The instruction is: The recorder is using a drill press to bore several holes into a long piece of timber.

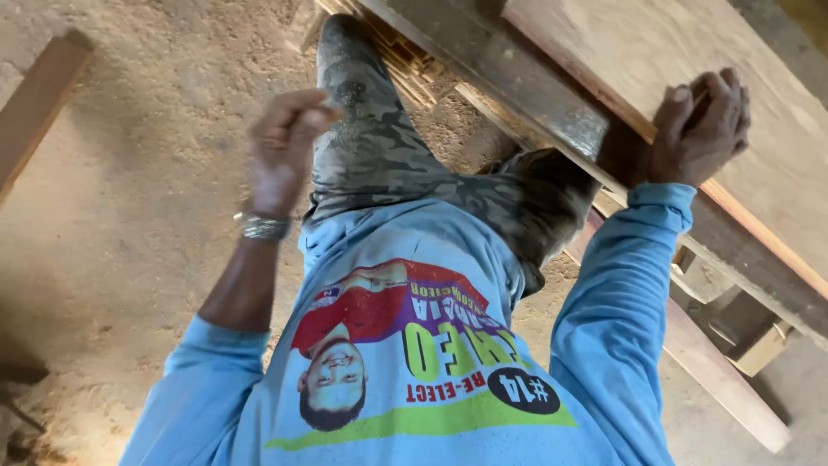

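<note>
I look straight down my own body, in a light blue printed shirt and camouflage trousers. My right hand [700,128] rests on the near edge of a wide wooden board [690,60] lying on a dark workbench [526,82], fingers curled over the board's edge. My left hand [283,148] hangs free in the air beside my leg, blurred, with fingers loosely bent and nothing in it. A metal bracelet [261,226] circles the left wrist.
Sawdust covers the floor [147,173] to the left. A wooden plank [34,103] lies at the far left. Thin wooden strips [405,60] are piled under the bench, and offcut blocks [750,345] and a long plank [716,371] lie at the right.
</note>
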